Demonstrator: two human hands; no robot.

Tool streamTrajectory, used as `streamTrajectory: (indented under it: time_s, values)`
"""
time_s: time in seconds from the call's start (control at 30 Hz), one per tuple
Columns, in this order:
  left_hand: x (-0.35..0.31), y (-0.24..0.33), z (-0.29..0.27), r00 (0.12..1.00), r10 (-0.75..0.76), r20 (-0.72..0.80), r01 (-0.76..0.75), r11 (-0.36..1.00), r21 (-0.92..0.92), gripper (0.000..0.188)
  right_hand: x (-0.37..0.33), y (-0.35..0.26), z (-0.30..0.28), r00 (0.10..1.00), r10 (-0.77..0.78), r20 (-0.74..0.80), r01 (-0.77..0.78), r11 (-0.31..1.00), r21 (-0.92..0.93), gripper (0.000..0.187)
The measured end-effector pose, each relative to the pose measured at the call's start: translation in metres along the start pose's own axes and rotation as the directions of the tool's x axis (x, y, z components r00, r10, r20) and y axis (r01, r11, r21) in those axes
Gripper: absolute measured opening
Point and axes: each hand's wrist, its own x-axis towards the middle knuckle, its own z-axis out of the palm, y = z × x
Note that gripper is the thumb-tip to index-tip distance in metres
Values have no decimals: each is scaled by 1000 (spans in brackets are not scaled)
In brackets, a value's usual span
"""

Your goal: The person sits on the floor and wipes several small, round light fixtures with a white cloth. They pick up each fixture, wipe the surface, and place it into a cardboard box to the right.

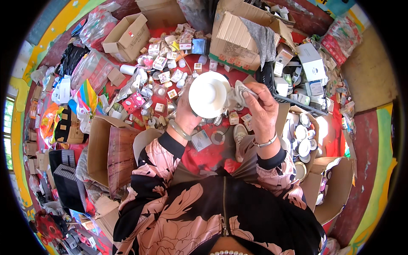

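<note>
My left hand (pixel 187 112) is closed around a white round disc (pixel 206 95) with a raised ring at its middle, held up in front of me. I cannot tell what kind of thing the disc is. Most of the left fingers are hidden behind it. In my right hand (pixel 264 111) a greyish crumpled cloth (pixel 239 95) is pinched between thumb and fingers. The cloth lies against the disc's right edge. Below the disc, on the red floor, are a flat grey-white box (pixel 201 140) and a round ring-like piece (pixel 218 137).
Small boxes (pixel 160 63) and loose bulbs cover the floor ahead. A large open carton (pixel 236 40) stands behind them. To the right are a black crate (pixel 302 109) of packages and a carton of white discs (pixel 302 132). At left is another open carton (pixel 98 148).
</note>
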Motion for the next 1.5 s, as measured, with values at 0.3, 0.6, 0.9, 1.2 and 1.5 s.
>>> streamTrajectory:
  time_s: [0.3,0.6,0.9,1.2,1.5]
  values:
    - [1,40,23,974,-152,166,223,749,-624,31,-7,1,15,989,-127,-72,92,926,-366,25]
    - [-1,39,13,985,136,104,-132,990,-41,23,-31,-26,29,643,-50,764,25,999,44,21]
    - [-26,19,21,988,-48,144,106,899,-425,49,-53,-41,-16,792,611,17,-608,790,-86,37]
    - [-76,64,66,815,-187,549,556,521,-648,54,-122,-76,-68,766,617,180,-641,752,152,31]
    - [-73,118,94,669,-41,742,643,532,-551,56,-184,-99,-159,686,654,-317,-493,740,458,18]
